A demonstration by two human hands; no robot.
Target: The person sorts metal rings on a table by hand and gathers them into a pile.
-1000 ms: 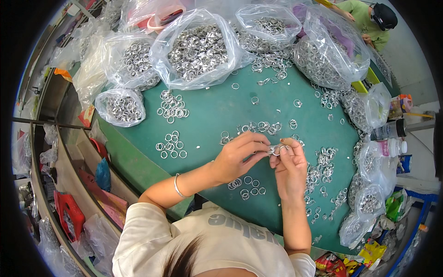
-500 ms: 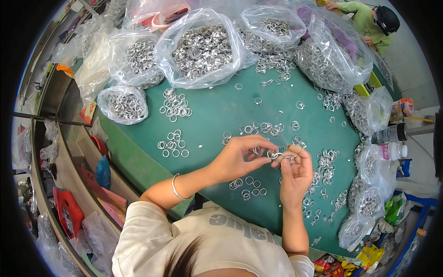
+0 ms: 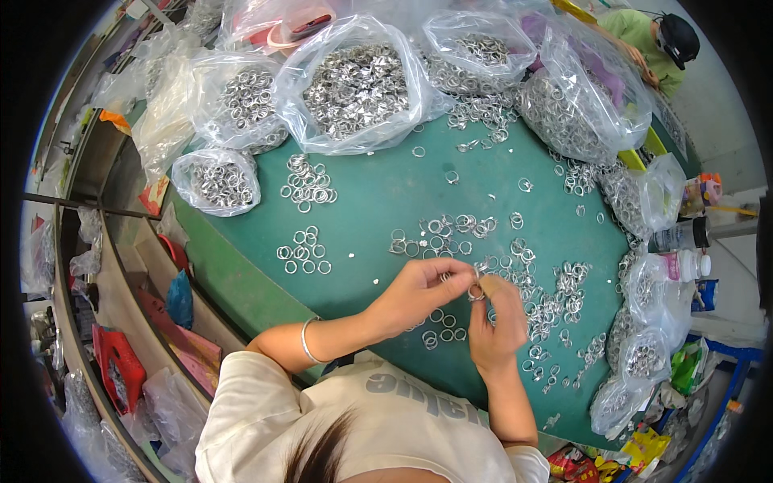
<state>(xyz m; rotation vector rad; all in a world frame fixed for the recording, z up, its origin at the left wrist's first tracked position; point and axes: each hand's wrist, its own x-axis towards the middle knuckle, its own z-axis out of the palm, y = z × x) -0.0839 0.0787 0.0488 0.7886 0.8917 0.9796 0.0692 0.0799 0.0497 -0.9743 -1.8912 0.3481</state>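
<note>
Over the green table my left hand (image 3: 427,291) and my right hand (image 3: 501,320) meet, fingertips almost touching. Both are closed in a pinch around small silver rings (image 3: 477,295), which show between the fingertips. Another bit of ring shows by my left index finger; how many each hand holds is hidden. Beyond my hands lies a loose cluster of silver rings (image 3: 443,233). A small group of rings (image 3: 444,328) sits nearer my body, partly covered by my left hand. To the right of my right hand spreads a larger heap of rings (image 3: 555,306).
Clear plastic bags full of rings (image 3: 358,88) line the far edge; more bags (image 3: 580,105) run down the right. Two ring groups (image 3: 306,183) (image 3: 304,251) lie on the left of the green tabletop (image 3: 362,193). A person in green (image 3: 640,48) is at far right.
Both hands have drawn slightly nearer my body. My right hand has turned, its back now more toward me, and the fingertips have come together around the rings.
</note>
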